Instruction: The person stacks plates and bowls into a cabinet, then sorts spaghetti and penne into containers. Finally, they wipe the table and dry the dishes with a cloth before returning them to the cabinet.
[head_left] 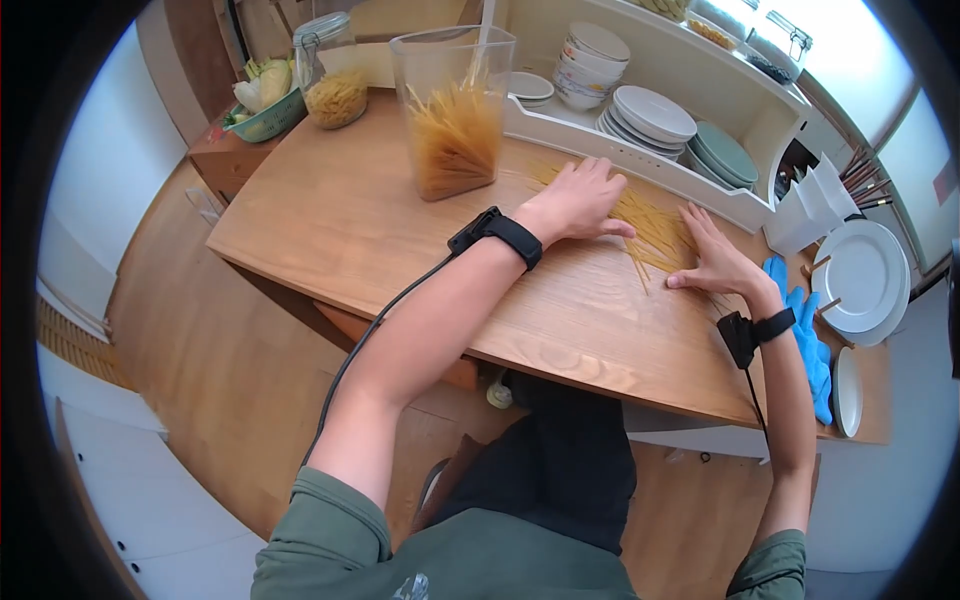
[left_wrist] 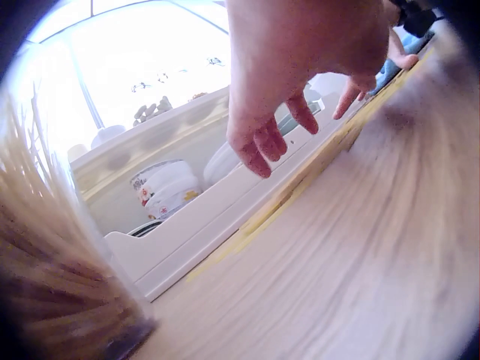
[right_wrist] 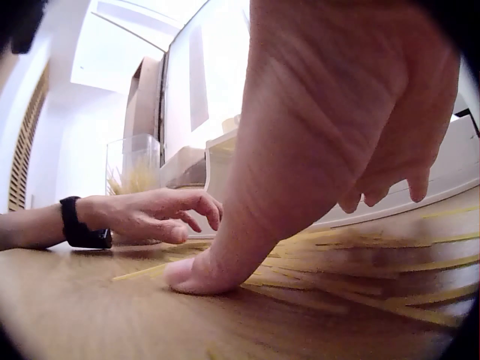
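Observation:
Loose dry spaghetti (head_left: 655,232) lies spread on the wooden table (head_left: 560,310) along the white shelf's front. My left hand (head_left: 580,203) is over its left part, fingers bent loosely downward and nothing gripped; in the left wrist view the fingertips (left_wrist: 259,166) hang above the tabletop. At the strands' right end is my right hand (head_left: 722,255), fingers extended and thumb spread apart. The right wrist view has that thumb (right_wrist: 199,276) resting on the table beside the strands (right_wrist: 337,274). A tall clear container (head_left: 452,125) holding more spaghetti stands left of the left hand.
Bowls (head_left: 590,65), white plates (head_left: 652,115) and green plates (head_left: 722,155) sit in the shelf behind. A glass jar of pasta (head_left: 335,95) and a green basket (head_left: 270,120) are at the left. Blue gloves (head_left: 805,340) and a plate rack lie right of my right arm.

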